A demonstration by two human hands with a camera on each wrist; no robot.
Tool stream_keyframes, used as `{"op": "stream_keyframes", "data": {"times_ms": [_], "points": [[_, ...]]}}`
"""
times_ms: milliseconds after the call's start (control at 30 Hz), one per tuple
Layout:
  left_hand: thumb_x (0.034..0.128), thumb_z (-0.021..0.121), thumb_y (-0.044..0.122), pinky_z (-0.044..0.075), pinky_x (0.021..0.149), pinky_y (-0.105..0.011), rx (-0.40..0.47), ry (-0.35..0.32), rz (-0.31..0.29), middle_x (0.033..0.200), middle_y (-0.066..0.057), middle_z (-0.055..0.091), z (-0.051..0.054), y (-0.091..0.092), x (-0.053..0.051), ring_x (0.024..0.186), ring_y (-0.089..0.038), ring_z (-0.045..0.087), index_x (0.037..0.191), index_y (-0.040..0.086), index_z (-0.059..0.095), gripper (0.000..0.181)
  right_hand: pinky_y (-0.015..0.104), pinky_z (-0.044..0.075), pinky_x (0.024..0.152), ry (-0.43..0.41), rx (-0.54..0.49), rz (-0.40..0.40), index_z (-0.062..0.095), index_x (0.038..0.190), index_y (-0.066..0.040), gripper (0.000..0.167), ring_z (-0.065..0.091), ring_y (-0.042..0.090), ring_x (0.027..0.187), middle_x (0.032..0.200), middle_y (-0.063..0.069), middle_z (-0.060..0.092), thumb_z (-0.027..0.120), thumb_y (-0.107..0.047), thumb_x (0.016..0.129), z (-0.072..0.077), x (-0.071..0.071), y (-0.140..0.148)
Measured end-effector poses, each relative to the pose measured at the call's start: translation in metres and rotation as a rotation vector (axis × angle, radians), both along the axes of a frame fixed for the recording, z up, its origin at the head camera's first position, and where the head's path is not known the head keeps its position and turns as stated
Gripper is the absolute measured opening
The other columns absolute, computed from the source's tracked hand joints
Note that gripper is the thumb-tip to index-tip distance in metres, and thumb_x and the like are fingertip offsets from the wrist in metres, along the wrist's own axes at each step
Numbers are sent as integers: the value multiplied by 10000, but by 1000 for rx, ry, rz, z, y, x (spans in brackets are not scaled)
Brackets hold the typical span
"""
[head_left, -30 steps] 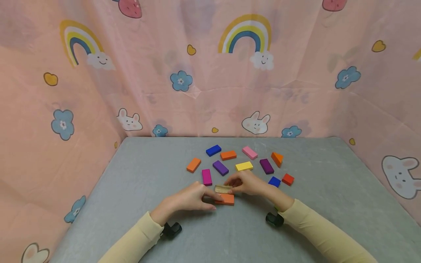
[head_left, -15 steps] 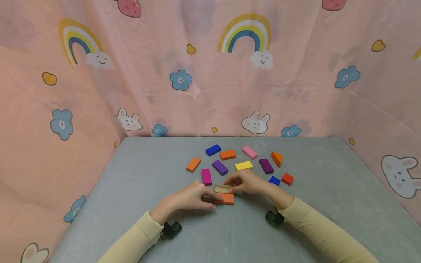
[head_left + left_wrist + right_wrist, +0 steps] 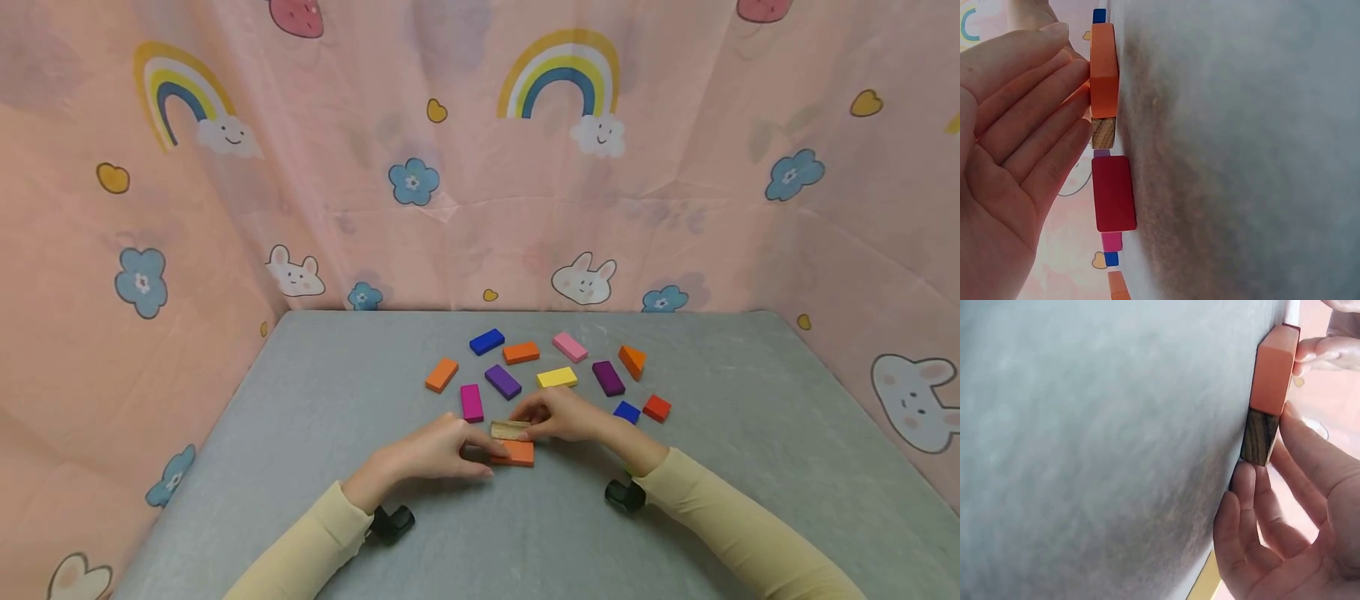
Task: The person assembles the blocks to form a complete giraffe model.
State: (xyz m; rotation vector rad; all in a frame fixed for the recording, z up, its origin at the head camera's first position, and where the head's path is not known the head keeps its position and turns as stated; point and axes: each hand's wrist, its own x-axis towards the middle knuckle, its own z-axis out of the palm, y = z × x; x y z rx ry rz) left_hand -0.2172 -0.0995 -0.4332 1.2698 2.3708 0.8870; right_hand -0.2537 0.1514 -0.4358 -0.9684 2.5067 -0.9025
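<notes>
In the head view an orange block (image 3: 517, 453) lies flat against the front of a wood-grained block (image 3: 508, 430). My left hand (image 3: 431, 454) reaches over the orange block's left end; the left wrist view has its loosely straight fingers touching that block (image 3: 1104, 69). From the right, my right hand (image 3: 570, 418) pinches the wood-grained block, thumb in front and fingers behind. The right wrist view puts this block (image 3: 1259, 437) between thumb and fingers. A red block (image 3: 1114, 194) stands out in the left wrist view; my left hand hides it from the head view.
Behind the hands lie several loose blocks, among them magenta (image 3: 472, 403), purple (image 3: 502, 382), yellow (image 3: 557, 377), dark purple (image 3: 608, 378) and red (image 3: 657, 408). A blue block (image 3: 626, 412) is close beside my right forearm. A pink patterned curtain (image 3: 480, 242) surrounds the grey table (image 3: 337, 367).
</notes>
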Motion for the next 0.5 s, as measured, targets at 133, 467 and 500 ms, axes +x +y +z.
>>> {"op": "stream_keyframes", "data": {"times_ms": [133, 467, 500], "points": [[849, 720, 251, 388, 588, -133, 4, -2, -2, 1109, 158, 678, 0, 0, 0, 803, -100, 593, 1155, 241, 697, 307, 183, 500, 708, 20, 11, 18, 714, 1065, -107, 238, 578, 49, 768, 946, -23, 702, 720, -189, 842, 1, 1, 0], [856, 711, 256, 396, 602, -139, 13, 6, -10, 1094, 154, 685, 0, 1, 0, 765, -83, 566, 1151, 234, 699, 296, 200, 509, 732, 21, 31, 19, 712, 1068, -111, 233, 581, 54, 786, 956, -20, 699, 714, -184, 847, 2, 1, 2], [857, 710, 253, 384, 582, -142, 16, 13, -13, 1088, 148, 689, 0, 1, 0, 724, -87, 540, 1148, 228, 701, 292, 199, 507, 730, 19, 33, 19, 711, 1071, -110, 236, 581, 57, 786, 956, -21, 699, 713, -187, 848, 2, 1, 2]]}}
